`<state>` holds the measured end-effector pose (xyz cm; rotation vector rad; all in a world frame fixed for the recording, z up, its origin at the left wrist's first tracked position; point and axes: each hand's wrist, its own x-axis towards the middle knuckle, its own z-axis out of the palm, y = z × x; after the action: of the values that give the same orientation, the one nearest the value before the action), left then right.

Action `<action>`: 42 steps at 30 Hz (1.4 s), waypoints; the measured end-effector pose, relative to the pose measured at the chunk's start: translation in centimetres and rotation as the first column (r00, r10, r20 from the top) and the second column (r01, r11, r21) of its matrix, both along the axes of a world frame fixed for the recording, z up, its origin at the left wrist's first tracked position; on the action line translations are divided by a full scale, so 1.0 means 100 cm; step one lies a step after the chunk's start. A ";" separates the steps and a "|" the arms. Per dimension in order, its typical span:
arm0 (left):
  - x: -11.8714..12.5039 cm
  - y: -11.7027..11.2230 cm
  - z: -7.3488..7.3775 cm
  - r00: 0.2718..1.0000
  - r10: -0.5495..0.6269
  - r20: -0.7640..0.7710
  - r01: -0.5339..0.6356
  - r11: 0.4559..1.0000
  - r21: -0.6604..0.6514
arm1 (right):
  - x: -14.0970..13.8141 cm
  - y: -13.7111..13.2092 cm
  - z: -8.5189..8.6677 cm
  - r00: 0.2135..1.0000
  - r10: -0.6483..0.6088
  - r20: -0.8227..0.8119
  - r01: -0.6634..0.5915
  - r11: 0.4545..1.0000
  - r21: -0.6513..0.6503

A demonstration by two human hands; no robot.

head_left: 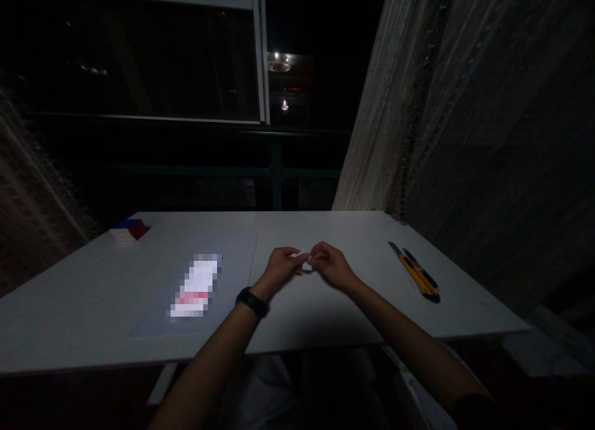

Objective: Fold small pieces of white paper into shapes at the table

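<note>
Both of my hands meet over the middle of a white table. My left hand, with a dark watch on its wrist, and my right hand each pinch one side of a small white piece of paper held just above the tabletop. The fingers of both hands are closed on it. The room is dim, so the paper's shape is hard to make out.
A yellow utility knife and a dark pen lie at the right of the table. A blurred white and red card rests on a grey mat at left. A small blue, red and white block sits at the far left corner. A curtain hangs at the right.
</note>
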<state>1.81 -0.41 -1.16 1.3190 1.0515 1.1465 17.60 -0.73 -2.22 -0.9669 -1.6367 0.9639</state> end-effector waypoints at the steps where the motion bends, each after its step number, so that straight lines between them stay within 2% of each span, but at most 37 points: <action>1: 0.000 0.001 -0.001 1.000 0.006 -0.007 -0.006 1.000 0.006 | 0.000 0.000 0.001 1.000 0.003 -0.008 -0.002 1.000 0.006; 5: -0.001 0.006 -0.003 0.996 0.088 -0.007 -0.087 0.996 0.030 | 0.001 -0.002 0.004 1.000 0.014 0.004 -0.014 0.998 0.063; 9: -0.002 0.005 -0.002 0.983 0.158 0.088 -0.159 0.987 -0.002 | 0.003 -0.005 0.006 0.994 -0.012 0.109 -0.007 0.985 0.175; 13: -0.001 0.003 0.000 0.979 0.138 0.148 -0.137 0.990 -0.015 | 0.002 -0.006 0.006 0.985 -0.067 0.157 0.024 0.964 0.264; 18: 0.000 0.003 0.001 0.979 0.151 0.134 -0.153 0.988 0.000 | 0.002 -0.007 0.006 0.984 -0.067 0.165 0.009 0.944 0.330; 25: 0.001 0.001 0.002 0.980 0.110 0.165 -0.108 0.994 -0.018 | 0.000 -0.005 0.003 0.989 -0.100 0.109 0.056 0.936 0.346; 30: 0.001 -0.002 0.003 0.982 0.041 0.187 -0.040 0.999 -0.007 | 0.003 -0.002 0.001 0.969 -0.177 0.170 0.073 0.869 0.489; 34: 0.002 -0.004 0.003 0.979 0.002 0.203 -0.002 1.000 0.000 | 0.007 -0.003 -0.001 0.922 -0.227 0.314 -0.010 0.796 0.606; 37: 0.002 -0.003 0.002 0.982 0.032 0.186 -0.036 0.999 0.019 | 0.009 -0.003 -0.003 0.890 -0.260 0.373 -0.054 0.754 0.654; 40: 0.002 -0.001 0.002 0.985 0.079 0.151 -0.089 0.994 0.056 | 0.009 -0.004 -0.003 0.874 -0.290 0.389 -0.054 0.739 0.672; 42: 0.003 0.001 0.000 0.987 0.094 0.128 -0.104 0.992 0.074 | 0.008 -0.004 -0.002 0.877 -0.300 0.375 -0.026 0.750 0.661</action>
<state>2.11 -0.36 -1.14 1.2514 0.9974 1.3412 18.42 -1.14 -2.40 -0.8326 -2.0532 -0.0107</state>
